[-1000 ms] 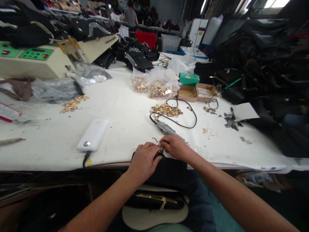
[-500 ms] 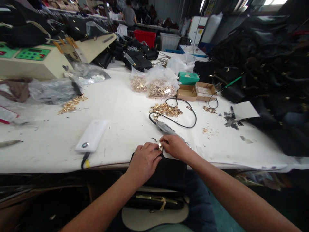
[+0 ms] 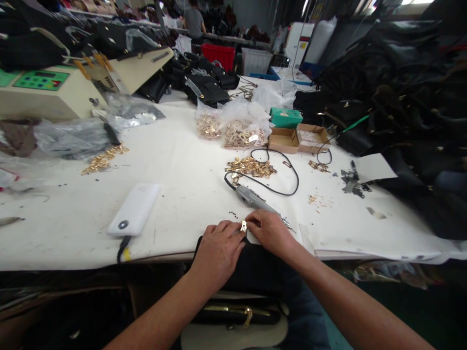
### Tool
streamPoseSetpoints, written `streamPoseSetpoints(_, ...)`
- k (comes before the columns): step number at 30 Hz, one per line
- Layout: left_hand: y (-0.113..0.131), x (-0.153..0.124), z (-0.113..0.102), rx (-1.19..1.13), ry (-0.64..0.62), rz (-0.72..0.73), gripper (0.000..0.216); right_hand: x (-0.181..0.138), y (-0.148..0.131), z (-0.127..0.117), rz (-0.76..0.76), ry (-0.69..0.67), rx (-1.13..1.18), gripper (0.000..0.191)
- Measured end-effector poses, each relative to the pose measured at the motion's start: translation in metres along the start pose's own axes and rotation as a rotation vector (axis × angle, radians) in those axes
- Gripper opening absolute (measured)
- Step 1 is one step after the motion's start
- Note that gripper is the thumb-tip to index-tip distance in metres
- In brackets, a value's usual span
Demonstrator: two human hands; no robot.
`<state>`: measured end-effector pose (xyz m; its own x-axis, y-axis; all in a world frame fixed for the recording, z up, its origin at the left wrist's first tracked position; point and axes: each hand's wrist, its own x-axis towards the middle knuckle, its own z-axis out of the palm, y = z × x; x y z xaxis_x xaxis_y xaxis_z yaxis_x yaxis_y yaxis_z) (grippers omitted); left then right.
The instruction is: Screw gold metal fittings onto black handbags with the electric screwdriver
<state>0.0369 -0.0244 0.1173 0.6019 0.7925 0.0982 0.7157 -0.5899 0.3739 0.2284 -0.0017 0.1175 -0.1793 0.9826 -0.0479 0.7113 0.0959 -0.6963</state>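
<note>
A small shiny gold metal clasp (image 3: 243, 225) sits at the upper edge of a black bag (image 3: 251, 272), which hangs over the table's front edge towards my lap. My left hand (image 3: 220, 249) is closed on the bag's edge, its fingertips against the clasp's left side. From the right, the thumb and fingers of my right hand (image 3: 269, 230) pinch the clasp. Just beyond the right hand lies a grey electric screwdriver (image 3: 255, 198) with a black cord. Lower down, the bag's gold zipper (image 3: 248, 316) shows. My fingers hide part of the clasp.
Loose gold fittings (image 3: 251, 166) lie behind the screwdriver, with plastic bags of fittings (image 3: 244, 131) and cardboard boxes (image 3: 282, 141) farther back. A white power bank (image 3: 134, 209) is at left. Black bags (image 3: 394, 97) are heaped at right. A person (image 3: 194, 22) stands far back.
Both hands have shifted slightly down in the picture. The right fingers have drawn a little aside, so more of the gold clasp shows. The view has also moved slightly.
</note>
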Motion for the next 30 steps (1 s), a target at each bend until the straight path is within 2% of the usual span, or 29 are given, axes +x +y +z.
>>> streamPoseSetpoints(23, 0.000, 0.000, 0.000, -0.033, 0.009, -0.012, 0.027, -0.002, 0.007, 0.012, 0.001, 0.039, 0.081, 0.016)
streamPoseSetpoints(30, 0.000, 0.000, -0.001, -0.028, 0.006, -0.021, 0.027, -0.008, 0.006, 0.007, 0.007, 0.041, 0.153, 0.015)
